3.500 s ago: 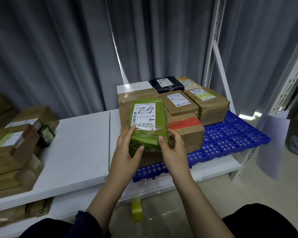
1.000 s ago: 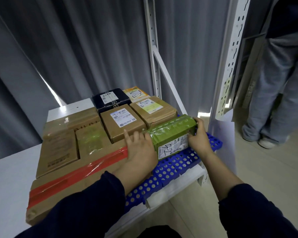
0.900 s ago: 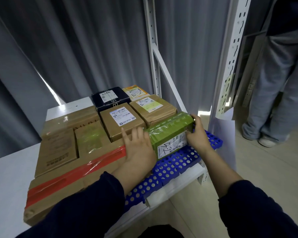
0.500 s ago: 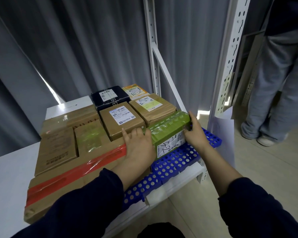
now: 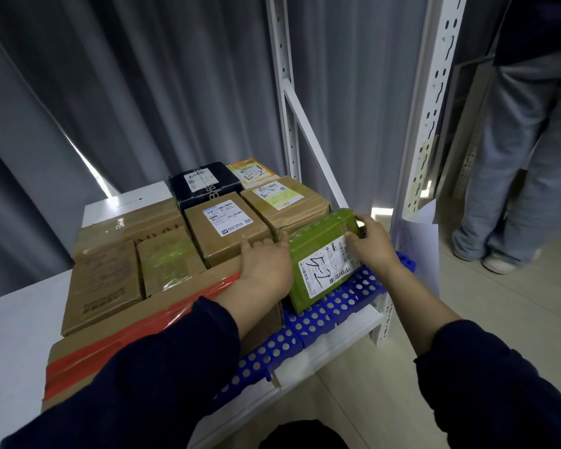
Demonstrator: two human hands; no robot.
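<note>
Grey curtains hang behind a white shelf rack (image 5: pixel 425 124), and a blue perforated mat (image 5: pixel 321 315) lies on its low shelf, next to the white bench (image 5: pixel 13 335) on my left. Brown cardboard boxes crowd the mat, the nearest one (image 5: pixel 162 322) crossed by a strip of red tape. A black box (image 5: pixel 204 181) and an orange parcel (image 5: pixel 250 171) sit at the back. Another person's legs in pale jeans (image 5: pixel 515 157) stand on the floor past the rack.

The green parcel (image 5: pixel 321 257) stands on its long edge on the mat's right front part, tipped back close against a brown box with a pale label (image 5: pixel 285 202). It is a flat olive-green block wrapped in shiny clear film. A white shipping label faces me, with a barcode and large black handwritten marks.

My left hand (image 5: pixel 266 267) lies flat with straight fingers, its edge pressed against the parcel's left end. My right hand (image 5: pixel 374 243) grips the right end, thumb on the label face and fingers curled over the far corner.
</note>
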